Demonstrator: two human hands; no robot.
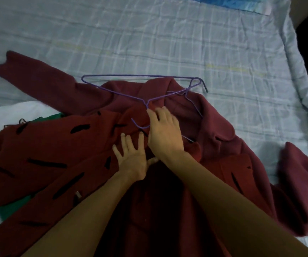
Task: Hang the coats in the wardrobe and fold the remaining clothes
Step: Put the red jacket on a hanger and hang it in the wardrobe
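Note:
A maroon coat (214, 127) lies spread on the bed, one sleeve stretched to the upper left. A red coat with black dashes (52, 154) overlaps its left side. A purple wire hanger (123, 76) rests on the maroon coat's collar, its hook pointing toward me; a second purple hanger (197, 84) lies tangled under it at the right. My right hand (163, 130) pinches the neck of the purple hanger just above its hook. My left hand (132, 156) presses flat on the red coat with fingers spread, beside the right wrist.
The bed (149, 34) has a pale checked sheet. A green garment (10, 206) and a white garment (6, 115) lie under the red coat at the left. A blue item (233, 2) sits at the head of the bed. The bed's right edge drops into dark floor.

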